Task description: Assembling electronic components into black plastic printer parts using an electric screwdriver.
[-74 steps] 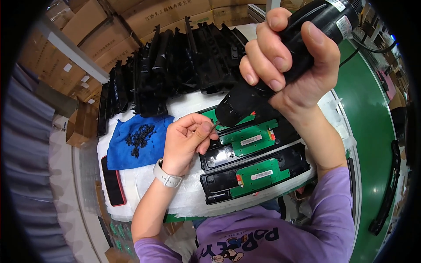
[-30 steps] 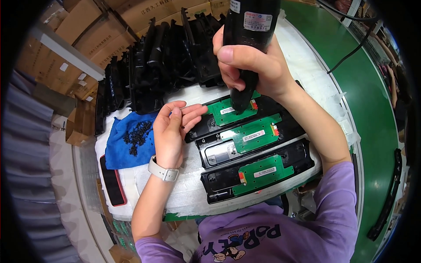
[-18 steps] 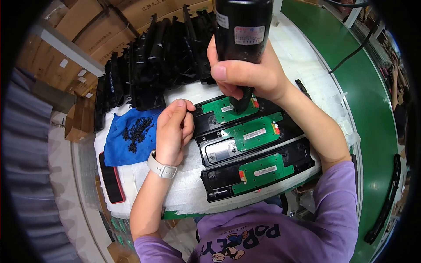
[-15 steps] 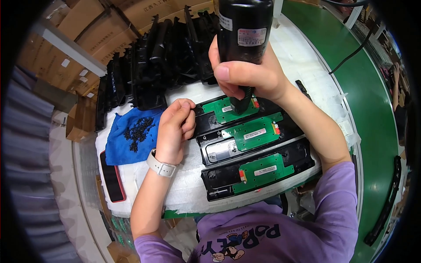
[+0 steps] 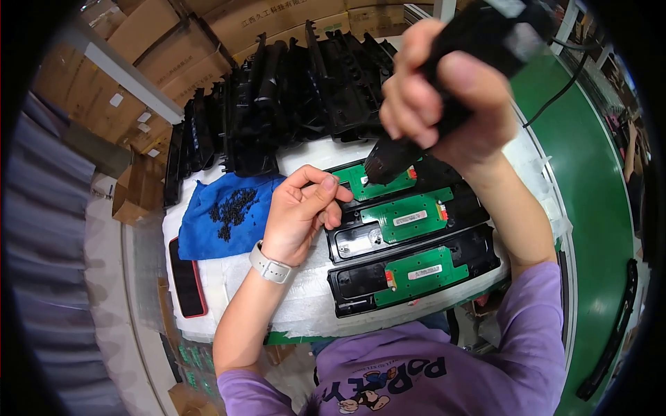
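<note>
My right hand (image 5: pixel 458 104) is wrapped round a black electric screwdriver (image 5: pixel 397 158), tilted so its tip points down and left over the farthest green circuit board (image 5: pixel 392 184). Close to that tip is my left hand (image 5: pixel 302 211), thumb and fingers pinched together; whatever they hold, if anything, is too small to make out. Three long black plastic housings (image 5: pixel 479 253) lie side by side, each carrying a green board; the middle board (image 5: pixel 415 216) and the nearest board (image 5: pixel 420 273) have white labels. Small black screws (image 5: pixel 232 209) are heaped on a blue cloth (image 5: pixel 201 239) left of my left hand.
Black plastic parts (image 5: pixel 270 104) stand in a crowded row at the back. A phone (image 5: pixel 186 284) with a red edge lies at the left table edge. Cardboard boxes (image 5: pixel 173 59) are stacked behind. A dark cable (image 5: pixel 562 90) hangs at the right.
The screwdriver has gone from upright on the far board to tilted, its body swung up and right. My left hand has left the housing's edge and moved right, fingers now pinched near the tip.
</note>
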`<state>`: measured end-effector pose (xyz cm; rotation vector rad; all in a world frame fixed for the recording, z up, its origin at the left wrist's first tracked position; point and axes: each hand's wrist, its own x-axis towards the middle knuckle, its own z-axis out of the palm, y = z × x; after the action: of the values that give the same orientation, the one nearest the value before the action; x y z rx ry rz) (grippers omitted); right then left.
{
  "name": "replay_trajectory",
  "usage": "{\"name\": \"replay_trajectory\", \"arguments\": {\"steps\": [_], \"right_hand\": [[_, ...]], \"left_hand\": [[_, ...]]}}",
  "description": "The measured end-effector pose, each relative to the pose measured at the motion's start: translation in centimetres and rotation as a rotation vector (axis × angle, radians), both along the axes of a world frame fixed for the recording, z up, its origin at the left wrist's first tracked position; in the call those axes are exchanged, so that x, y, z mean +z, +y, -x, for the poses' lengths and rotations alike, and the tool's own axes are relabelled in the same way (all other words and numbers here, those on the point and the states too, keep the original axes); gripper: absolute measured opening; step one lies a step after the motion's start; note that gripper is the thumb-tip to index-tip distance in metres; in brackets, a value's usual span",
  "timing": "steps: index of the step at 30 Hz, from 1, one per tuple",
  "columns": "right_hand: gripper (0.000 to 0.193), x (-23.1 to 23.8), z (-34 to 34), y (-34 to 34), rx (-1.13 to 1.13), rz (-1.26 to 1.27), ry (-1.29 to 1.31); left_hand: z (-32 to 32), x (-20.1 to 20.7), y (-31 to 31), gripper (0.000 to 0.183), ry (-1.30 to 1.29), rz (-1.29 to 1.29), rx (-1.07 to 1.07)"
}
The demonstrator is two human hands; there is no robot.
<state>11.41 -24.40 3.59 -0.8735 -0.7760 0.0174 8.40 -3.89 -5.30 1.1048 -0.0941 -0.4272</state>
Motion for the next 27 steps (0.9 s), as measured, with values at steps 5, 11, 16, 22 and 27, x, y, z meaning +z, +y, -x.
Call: {"name": "replay_trajectory", "arguments": {"steps": [5, 11, 16, 22, 27], "right_hand": [[0.029, 1.0, 1.6, 1.8, 0.039, -0.447, 0.222], [0.030, 0.7, 1.1, 1.6, 0.034, -0.446, 0.180], [0.033, 0.1, 0.0, 0.0, 0.030, -0.289, 0.065], [0.033, -0.6, -0.2, 0.0, 0.023, -0.137, -0.035], [0.031, -0.3, 0.4, 0.4, -0.057, -0.094, 0.072]], "left_hand": [[0.1, -0.5, 0.0, 0.016, -0.030, -0.031, -0.071], [0.4, 0.0, -0.6, 0.020, -0.017, -0.057, -0.083], [0.6, -0.2, -0.7, 0.016, -0.056, -0.049, -0.089], [0.7, -0.6, -0.7, 0.013, -0.072, -0.071, -0.064], [0.9, -0.9, -0.8, 0.013, -0.110, -0.109, -0.052]]}}
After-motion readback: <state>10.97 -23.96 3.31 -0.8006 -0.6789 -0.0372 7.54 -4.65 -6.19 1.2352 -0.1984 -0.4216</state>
